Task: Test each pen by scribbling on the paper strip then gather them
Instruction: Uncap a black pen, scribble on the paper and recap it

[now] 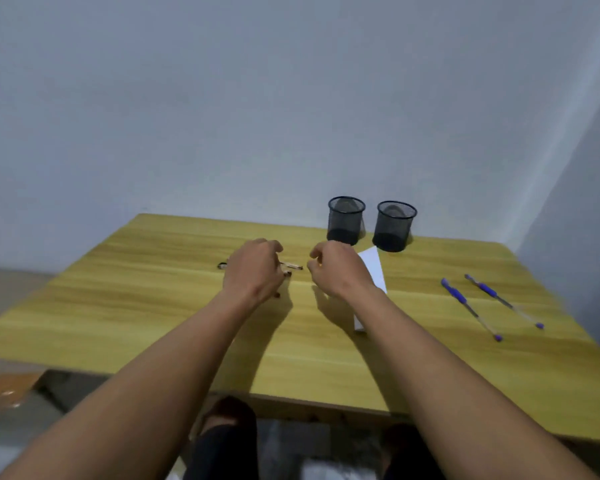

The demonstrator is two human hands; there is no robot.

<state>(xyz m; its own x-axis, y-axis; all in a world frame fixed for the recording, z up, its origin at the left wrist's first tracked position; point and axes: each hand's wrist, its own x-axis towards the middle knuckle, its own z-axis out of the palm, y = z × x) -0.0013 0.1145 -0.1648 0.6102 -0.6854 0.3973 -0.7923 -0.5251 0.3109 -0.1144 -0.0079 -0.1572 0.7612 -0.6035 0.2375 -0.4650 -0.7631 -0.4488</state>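
Note:
My left hand (253,271) is closed around a thin pen (293,266) held level above the table; its tip pokes out to the right and its dark back end (222,265) shows to the left of the hand. Just to the right of the tip, my right hand (336,270) has its fingers pinched together, and I cannot make out anything between them. The white paper strip (374,268) lies on the table, partly hidden under my right hand and forearm. Two blue pens (470,308) (503,299) lie side by side at the right.
Two black mesh pen cups (346,220) (394,226) stand at the back of the wooden table (136,306), against the wall. The table's front edge runs close to my legs, and the right edge is just beyond the blue pens.

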